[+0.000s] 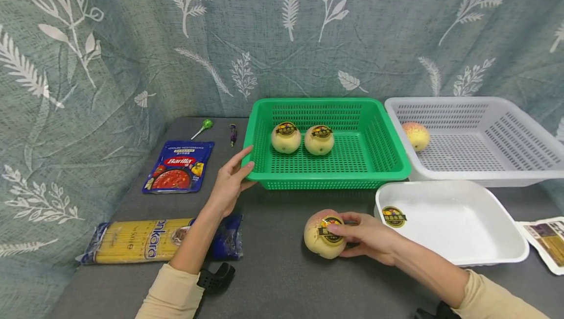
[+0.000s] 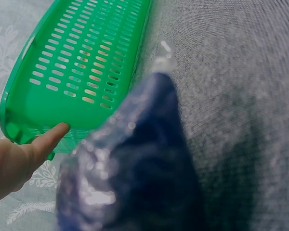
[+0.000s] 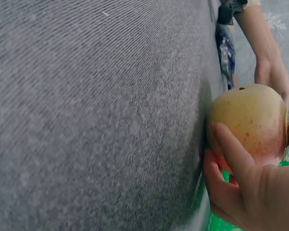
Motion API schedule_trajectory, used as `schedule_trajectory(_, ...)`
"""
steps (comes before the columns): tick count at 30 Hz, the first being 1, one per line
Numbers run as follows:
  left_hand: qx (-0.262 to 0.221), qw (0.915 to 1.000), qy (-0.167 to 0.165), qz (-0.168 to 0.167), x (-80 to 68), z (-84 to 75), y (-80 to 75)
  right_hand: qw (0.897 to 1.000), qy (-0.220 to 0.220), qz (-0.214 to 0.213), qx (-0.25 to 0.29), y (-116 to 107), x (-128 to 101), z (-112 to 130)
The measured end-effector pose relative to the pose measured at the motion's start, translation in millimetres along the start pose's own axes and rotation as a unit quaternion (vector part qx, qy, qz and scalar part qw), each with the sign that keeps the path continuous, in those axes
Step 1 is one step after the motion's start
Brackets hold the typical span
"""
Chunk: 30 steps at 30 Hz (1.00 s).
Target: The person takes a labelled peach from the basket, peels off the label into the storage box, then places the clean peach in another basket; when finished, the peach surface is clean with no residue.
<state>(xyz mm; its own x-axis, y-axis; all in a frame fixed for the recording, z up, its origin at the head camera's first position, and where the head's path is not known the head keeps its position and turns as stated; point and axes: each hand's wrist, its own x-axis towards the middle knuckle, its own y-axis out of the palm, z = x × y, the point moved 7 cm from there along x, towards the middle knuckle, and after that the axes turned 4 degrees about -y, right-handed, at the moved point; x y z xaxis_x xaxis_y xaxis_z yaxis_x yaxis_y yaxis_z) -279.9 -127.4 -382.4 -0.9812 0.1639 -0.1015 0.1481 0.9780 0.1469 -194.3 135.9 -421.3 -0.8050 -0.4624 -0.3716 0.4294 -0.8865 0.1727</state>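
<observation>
Pinching stickered peach (image 1: 315, 239) in right hand (image 1: 369, 236), lower centre of frame | gripping left rim of green plastic basket (image 1: 328, 177) with left hand (image 1: 227, 187), left of centre | likely weighty, firm yet easily bruised, little slip | best held lightly round widest sides

Whether home or studio cannot be told: a grey bench (image 1: 273, 284) is screened by leaf-print cloth (image 1: 264, 20) and set with pasta (image 1: 128, 242) and baskets (image 1: 330, 183).
</observation>
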Motion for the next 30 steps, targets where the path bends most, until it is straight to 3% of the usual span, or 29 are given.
schedule_trajectory(5,0.01,0.9999,0.001,0.003,1.2,-1.6,-2.2,1.0,0.002,-0.006,0.0,-2.6,-0.2,0.2)
schedule_trajectory(8,0.043,0.9988,0.017,-0.018,-1.6,-11.2,-10.1,1.0,0.006,-0.004,0.0,-2.2,0.2,0.3)
schedule_trajectory(13,0.076,0.9903,0.075,-0.088,-18.2,-44.8,-26.6,1.0,0.009,0.001,-0.003,-0.7,0.5,1.5)
schedule_trajectory(16,0.065,0.9867,0.121,-0.087,-29.4,-62.1,-21.1,1.0,0.008,0.001,-0.008,-0.7,-0.4,2.6)
schedule_trajectory(19,0.059,0.9857,0.154,-0.034,-38.1,-69.4,1.6,1.0,0.007,0.001,-0.01,-1.2,-1.7,3.4)
schedule_trajectory(22,0.066,0.9853,0.146,0.059,-44.6,-63.0,34.8,1.0,0.008,0.001,-0.009,-1.6,-2.5,3.6)
schedule_trajectory(26,0.11,0.9732,0.062,0.192,-50.5,-34.0,75.3,1.0,0.01,0.001,-0.009,-1.4,-1.9,3.7)
schedule_trajectory(30,0.172,0.9487,-0.026,0.264,-53.5,2.7,97.4,1.0,0.012,0.003,-0.015,-0.7,0.0,3.3)
